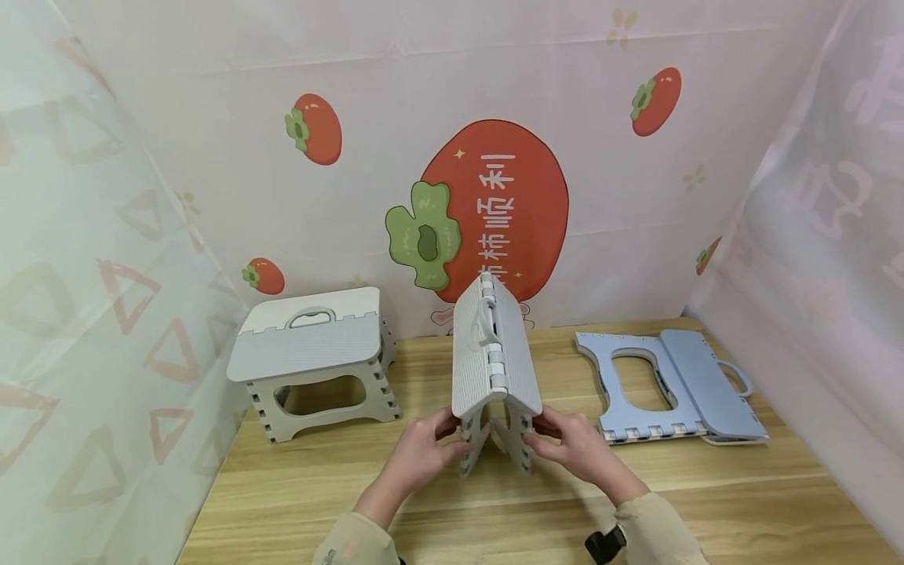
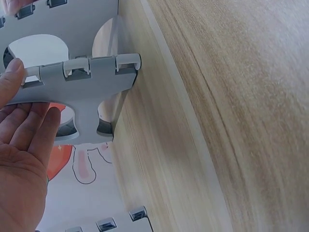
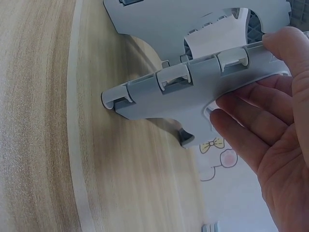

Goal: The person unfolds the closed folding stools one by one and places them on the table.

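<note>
A grey folding step stool (image 1: 468, 345) stands half folded on the table, its top bent into a peak with the carrying handle (image 1: 486, 323) along the ridge. My left hand (image 1: 424, 451) grips the stool's left leg panel, thumb on the near hinged edge and fingers behind it. On the opposite side, my right hand (image 1: 575, 447) holds the right leg panel the same way. The left wrist view shows the left leg panel (image 2: 89, 108) between thumb and fingers. In the right wrist view, the right leg panel (image 3: 145, 99) has its lower end down at the tabletop.
An unfolded stool (image 1: 311, 349) with a white and grey top stands at the left. To the right, a blue folding stool (image 1: 713, 384) lies flat on the wooden table (image 1: 318, 494). A sheet printed with persimmons (image 1: 508, 204) hangs behind, with pale sheets at both sides.
</note>
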Motion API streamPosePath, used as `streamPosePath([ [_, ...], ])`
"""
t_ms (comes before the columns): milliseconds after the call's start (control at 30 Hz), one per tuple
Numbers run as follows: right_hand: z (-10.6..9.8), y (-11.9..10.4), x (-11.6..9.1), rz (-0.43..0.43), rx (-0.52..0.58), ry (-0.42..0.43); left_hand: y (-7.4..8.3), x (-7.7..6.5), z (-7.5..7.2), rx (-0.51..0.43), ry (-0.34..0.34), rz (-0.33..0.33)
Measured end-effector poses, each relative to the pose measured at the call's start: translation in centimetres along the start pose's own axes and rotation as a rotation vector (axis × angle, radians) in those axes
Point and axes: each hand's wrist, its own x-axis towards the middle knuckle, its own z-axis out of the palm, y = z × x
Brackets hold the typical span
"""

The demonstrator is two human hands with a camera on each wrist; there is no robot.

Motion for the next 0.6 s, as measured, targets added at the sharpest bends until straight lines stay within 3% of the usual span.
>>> streamPosePath([
  [600,-0.30,0.22,-0.10,-0.010,-0.013,-0.002,-0.16,-0.03,-0.23,-0.007,0.000,-0.007],
])
